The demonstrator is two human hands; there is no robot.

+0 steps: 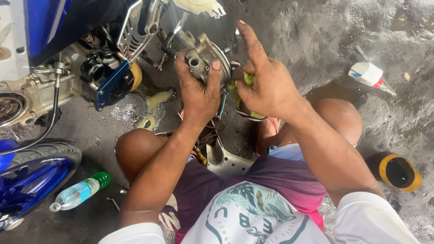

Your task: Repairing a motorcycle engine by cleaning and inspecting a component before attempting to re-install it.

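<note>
Grey cast metal fills the centre of the frame: a person squatting on a wet concrete floor (316,40) holds one carburettor (205,58) up between the knees, beside a blue motorcycle (54,58). The left hand (199,92) has its grip wrapped from below around the carburettor's body, thumb pressed on the rim. The right hand (264,86) sits just to the right of the part, touching its side, with a yellow-green rag (247,81) bunched under the palm; its index finger points up and its grip looks loosely curled on the rag rather than on the metal. The carburettor's round face tilts toward the right hand, which makes the left the carrying hand and the right the nearer one to that face. On the floor lie one clear plastic bottle with a green cap (80,190), one white spray bottle (368,74) and one yellow-rimmed container of dark liquid (400,172). A dented metal tray (226,162) with tools rests below the hands.
</note>
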